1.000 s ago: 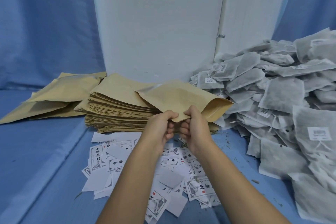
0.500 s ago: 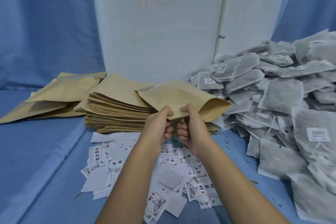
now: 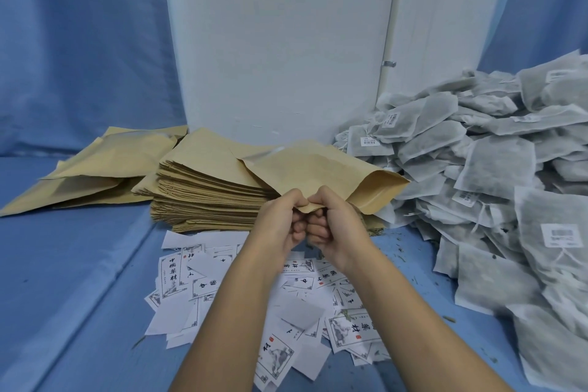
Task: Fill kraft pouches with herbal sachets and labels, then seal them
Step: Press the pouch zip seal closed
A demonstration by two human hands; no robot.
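A kraft pouch (image 3: 321, 169) is held in the air above the tall stack of flat kraft pouches (image 3: 206, 194). My left hand (image 3: 280, 219) and my right hand (image 3: 334, 219) pinch its near edge side by side, knuckles almost touching. The pouch's right end gapes open toward the sachets. A large heap of grey herbal sachets (image 3: 496, 169) with small white tags fills the right side. Printed white paper labels (image 3: 286, 296) lie scattered on the blue surface under my forearms.
Several kraft pouches (image 3: 95, 169) lie loosely at the left, behind the stack. A white panel (image 3: 280, 41) stands upright at the back, with blue cloth to either side. Herb crumbs dot the blue surface (image 3: 79, 296) near the sachets.
My two hands have drawn closer together on the pouch's near edge, the thumbs now meeting. The pouch has barely shifted.
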